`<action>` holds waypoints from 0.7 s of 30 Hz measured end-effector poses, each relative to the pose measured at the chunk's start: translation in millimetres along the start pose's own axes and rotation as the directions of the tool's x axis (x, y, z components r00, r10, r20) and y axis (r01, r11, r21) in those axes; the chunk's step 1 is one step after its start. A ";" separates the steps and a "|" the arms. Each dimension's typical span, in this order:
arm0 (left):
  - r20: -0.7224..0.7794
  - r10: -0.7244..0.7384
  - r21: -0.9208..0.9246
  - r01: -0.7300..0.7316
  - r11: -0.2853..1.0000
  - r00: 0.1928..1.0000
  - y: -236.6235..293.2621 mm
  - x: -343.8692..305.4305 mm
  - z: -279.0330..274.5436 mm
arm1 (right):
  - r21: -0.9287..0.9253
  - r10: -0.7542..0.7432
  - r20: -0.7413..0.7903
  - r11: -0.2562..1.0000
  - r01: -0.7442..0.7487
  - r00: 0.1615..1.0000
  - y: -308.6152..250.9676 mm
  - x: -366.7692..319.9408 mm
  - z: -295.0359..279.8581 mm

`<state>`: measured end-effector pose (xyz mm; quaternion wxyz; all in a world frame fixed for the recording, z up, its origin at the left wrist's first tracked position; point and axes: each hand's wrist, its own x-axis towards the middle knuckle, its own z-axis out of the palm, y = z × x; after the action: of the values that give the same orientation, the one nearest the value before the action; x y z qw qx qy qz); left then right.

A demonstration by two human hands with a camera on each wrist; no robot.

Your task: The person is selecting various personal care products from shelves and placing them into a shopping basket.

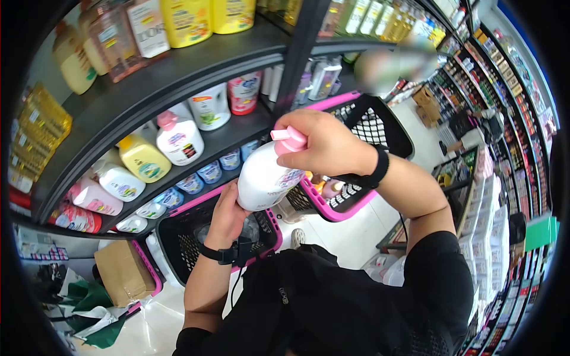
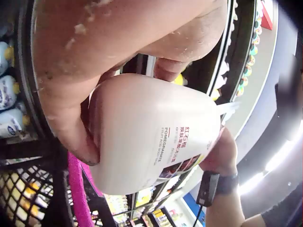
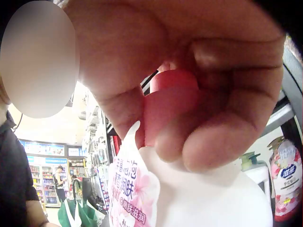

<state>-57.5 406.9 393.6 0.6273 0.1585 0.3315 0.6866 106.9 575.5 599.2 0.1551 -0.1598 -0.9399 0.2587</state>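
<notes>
A white body wash bottle [image 1: 259, 179] with a pink pump top [image 1: 291, 140] is held tilted in front of my body. My right hand [image 1: 325, 144] grips the pump top, fingers curled round the pink collar [image 3: 165, 111]. Lower down, my left hand [image 1: 228, 215] holds the bottle near its base, with the thumb and fingers around it. Pomegranate body wash lettering is on the side of the bottle [image 2: 132, 127] facing the left wrist camera. A flower-printed tag [image 3: 132, 189] stands out near the pump in the right wrist view.
Pump bottles, including a white one with a pink top [image 1: 180, 142], line the lower black shelf [image 1: 246, 121]. Yellow bottles [image 1: 187, 22] stand higher. Below are black baskets with pink rims [image 1: 276, 228], one holding items. A cardboard box [image 1: 123, 273] sits at left.
</notes>
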 end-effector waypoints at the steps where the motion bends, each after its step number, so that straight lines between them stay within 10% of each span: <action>1: 0.002 -0.006 0.027 0.006 1.000 1.000 -5.4 0.2 16.0 | -0.056 -0.036 -0.031 0.998 0.034 0.999 4.1 -10.8 -10.1; 12: 0.050 -0.039 0.612 0.001 0.791 0.998 -113.6 78.9 148.3 | -0.112 0.000 0.008 0.994 0.001 1.000 127.6 -120.5 -120.7; 21: 0.069 -0.158 0.891 0.010 0.454 0.985 -172.4 88.7 207.1 | -0.235 0.079 0.242 0.972 -0.021 0.967 322.4 -163.6 -81.9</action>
<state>189.7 544.6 414.5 0.5080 0.4931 0.6022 0.3689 355.9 811.8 459.3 0.0095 -0.1668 -0.9712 0.1698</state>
